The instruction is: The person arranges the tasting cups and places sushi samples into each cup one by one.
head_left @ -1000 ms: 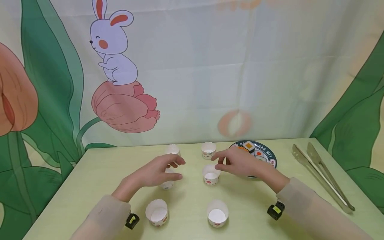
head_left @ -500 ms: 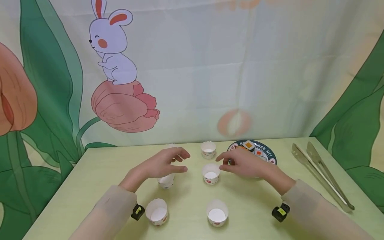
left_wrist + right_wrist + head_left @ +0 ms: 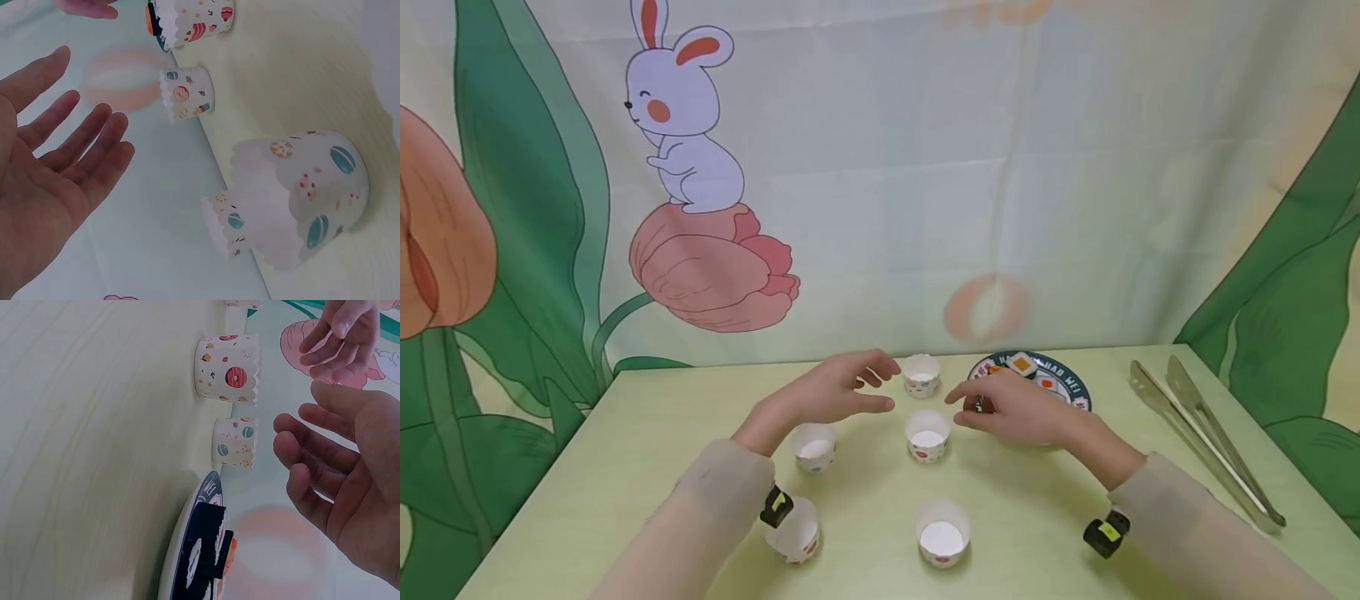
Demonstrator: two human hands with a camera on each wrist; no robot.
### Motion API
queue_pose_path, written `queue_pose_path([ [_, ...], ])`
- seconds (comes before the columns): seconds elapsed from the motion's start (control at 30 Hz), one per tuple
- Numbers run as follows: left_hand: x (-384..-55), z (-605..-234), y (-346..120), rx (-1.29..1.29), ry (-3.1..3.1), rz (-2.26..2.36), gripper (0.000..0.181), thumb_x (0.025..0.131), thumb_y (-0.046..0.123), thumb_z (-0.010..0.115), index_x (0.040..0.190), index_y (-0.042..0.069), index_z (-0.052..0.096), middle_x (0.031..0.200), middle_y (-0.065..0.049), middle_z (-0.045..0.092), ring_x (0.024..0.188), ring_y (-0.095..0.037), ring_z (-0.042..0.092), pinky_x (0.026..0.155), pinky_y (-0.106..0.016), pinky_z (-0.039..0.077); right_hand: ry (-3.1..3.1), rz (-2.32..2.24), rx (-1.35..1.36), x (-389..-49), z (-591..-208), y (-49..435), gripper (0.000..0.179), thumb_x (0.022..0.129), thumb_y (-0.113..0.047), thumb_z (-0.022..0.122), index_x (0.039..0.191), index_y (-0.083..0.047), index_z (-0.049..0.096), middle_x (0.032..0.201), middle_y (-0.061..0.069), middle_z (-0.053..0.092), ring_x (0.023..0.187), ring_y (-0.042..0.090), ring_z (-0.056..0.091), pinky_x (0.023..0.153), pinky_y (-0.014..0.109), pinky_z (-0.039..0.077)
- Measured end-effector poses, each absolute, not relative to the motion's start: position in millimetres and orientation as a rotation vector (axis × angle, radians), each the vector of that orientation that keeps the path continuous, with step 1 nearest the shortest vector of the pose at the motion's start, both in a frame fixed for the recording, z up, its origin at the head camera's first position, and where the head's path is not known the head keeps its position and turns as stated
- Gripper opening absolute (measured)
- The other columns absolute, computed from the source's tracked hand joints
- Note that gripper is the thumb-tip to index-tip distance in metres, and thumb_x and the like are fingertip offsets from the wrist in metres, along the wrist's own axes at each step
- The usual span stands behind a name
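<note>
above table [image 3: 662, 417], hands [image 3: 835, 392] [image 3: 1011, 404] loosely curved, holding nothing, gap between; paper cup [image 3: 921, 377] near far edge.

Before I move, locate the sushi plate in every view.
Head: sushi plate, right of centre, partly hidden by the right hand.
Left wrist: only a sliver, top edge, left of centre, behind a paper baking cup.
Right wrist: bottom centre, nearly edge-on.
Shared landmark: the peach printed ring on the backdrop.
</note>
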State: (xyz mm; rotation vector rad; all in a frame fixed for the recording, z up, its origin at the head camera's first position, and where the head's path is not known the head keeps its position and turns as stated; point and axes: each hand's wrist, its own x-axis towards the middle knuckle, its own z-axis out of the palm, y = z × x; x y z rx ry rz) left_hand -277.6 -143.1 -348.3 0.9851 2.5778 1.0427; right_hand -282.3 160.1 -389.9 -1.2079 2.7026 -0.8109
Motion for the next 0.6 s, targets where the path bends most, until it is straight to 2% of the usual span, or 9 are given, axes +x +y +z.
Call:
queue_pose_path([
  [0.27, -290, -351, -130, 0.943, 2.577, 1.038, 0.041, 0.095, 0.014, 0.075, 0.132, 0.003, 0.058, 0.133, -0.011, 0.061, 0.121, -0.032, 0.059, 0.104, -0.046, 0.048, 2.681, -0.85, -1.158, -280, -391, 165, 0.028, 0.101, -0.024, 0.069, 0.126, -0.011, 0.071, 0.091, -0.004, 0.071, 0.074, 0.01, 0.062, 0.069, 0.029, 0.054],
  [0.6, -304, -360, -124, 0.745, 2.586, 1.061, 0.047, 0.095, 0.014, 0.075, 0.136, 0.004, 0.056, 0.133, -0.012, 0.059, 0.128, -0.037, 0.055, 0.104, -0.043, 0.049, 2.69, -0.816, -1.166, -278, -389, 168, 0.027, 0.101, -0.025, 0.068, 0.125, -0.012, 0.071, 0.091, -0.011, 0.067, 0.077, 0.012, 0.061, 0.069, 0.028, 0.053],
])
